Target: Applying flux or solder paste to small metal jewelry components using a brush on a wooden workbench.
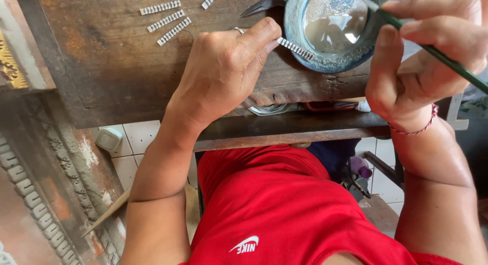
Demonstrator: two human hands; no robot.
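Silvery and ridged, a small metal strip (295,48) was pinched in the left hand (223,71) at the rim of a blue bowl (297,41) on the wooden bench (101,66). The right hand (422,56) gripped a thin green brush (447,61) above the bowl. Similar strips (168,21) lay farther off.
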